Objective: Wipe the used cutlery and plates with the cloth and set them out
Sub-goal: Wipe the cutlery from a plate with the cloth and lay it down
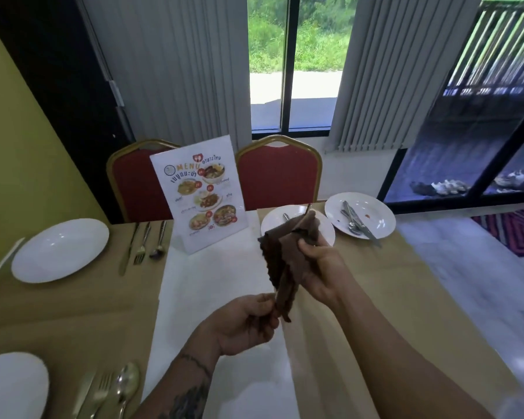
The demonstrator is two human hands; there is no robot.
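Both hands hold a brown cloth (285,261) up above the counter (360,297). Right hand (318,267) grips the cloth's upper part, fingers clenched around the fabric; left hand (248,323) pinches its lower end between thumb and fingers. The cloth hangs stretched between them, clear of the counter.

Behind the cloth, at the far right of the counter, a plate (273,222) lies partly hidden, with a bit of cutlery showing on it. Just beside it to the right sits a stained plate (375,225) carrying a heap of cutlery (356,223).

On the left, a clean plate (59,251) lies with a knife (127,252), fork (141,246) and spoon (159,241) side by side to its right. Another plate (12,385) with cutlery beside it sits at the near left edge. A menu stand (198,192) is upright near the counter's middle, with two red chairs (280,176) behind.
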